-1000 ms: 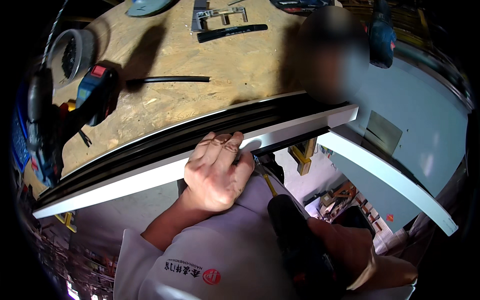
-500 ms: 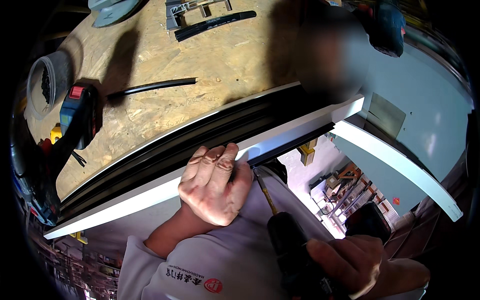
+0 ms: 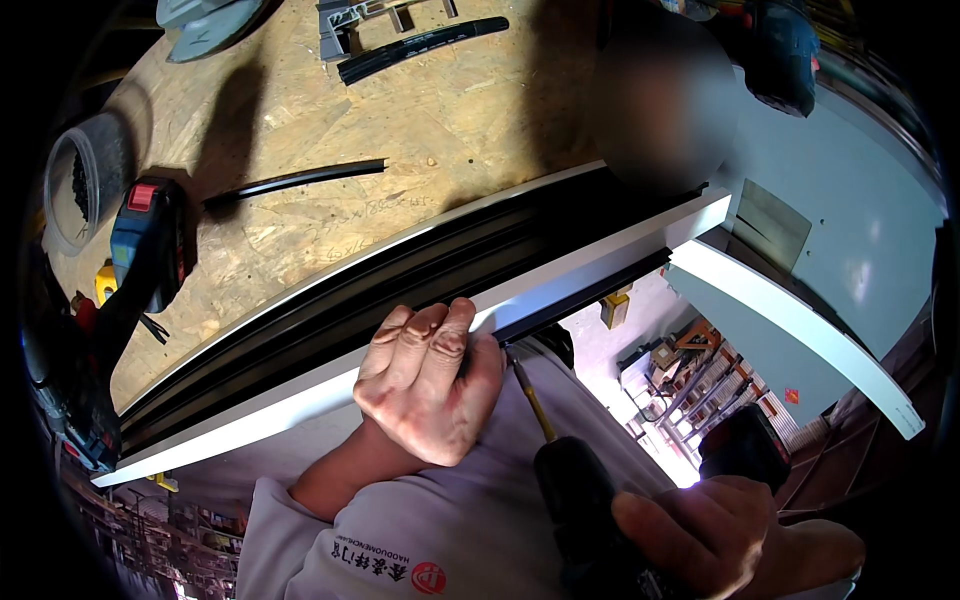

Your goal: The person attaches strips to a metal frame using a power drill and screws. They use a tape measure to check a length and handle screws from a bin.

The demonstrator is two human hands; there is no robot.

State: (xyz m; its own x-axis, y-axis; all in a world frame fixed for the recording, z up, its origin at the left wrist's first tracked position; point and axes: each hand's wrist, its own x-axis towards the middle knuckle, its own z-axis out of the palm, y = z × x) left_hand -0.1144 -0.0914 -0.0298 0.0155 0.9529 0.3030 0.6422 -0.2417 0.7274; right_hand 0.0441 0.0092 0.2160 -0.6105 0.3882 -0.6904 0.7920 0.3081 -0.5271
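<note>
1. Left hand [image 3: 425, 385] is curled mostly closed, fingers over the top edge of a long, straight, white metal-looking profile [image 3: 250, 420], thumb on the near side. That profile lies slantwise along the near side of the bench, right in front of the person's body.
2. Right hand [image 3: 710, 530] is wrapped round a black, chunky power driver [image 3: 575, 490]. Its slim gold-coloured bit [image 3: 533, 403] ends just by the left thumb; can't tell if the tip actually touches anything.
3. So what's changed? Not a lot. Over the last second the whole view has swung round a bit, and bench stuff sits further left. Both grips look the same, with the bit still at that spot, so I'd say the work is holding steady there.
4. Right by the bit, a thin black strip [image 3: 590, 300] runs along the profile's lower edge. Black grooved channels [image 3: 440, 250] sit on the far side.
5. Further out, on the tan chipboard bench top [image 3: 430, 120], there's a loose, narrow black offcut [image 3: 295, 183] and a blue-and-black battery with a red tab [image 3: 150, 235].
6. Containers: just one I can make out, a round see-through plastic tub [image 3: 115, 135], far left. Small dark bits inside, too tiny to identify.
</note>
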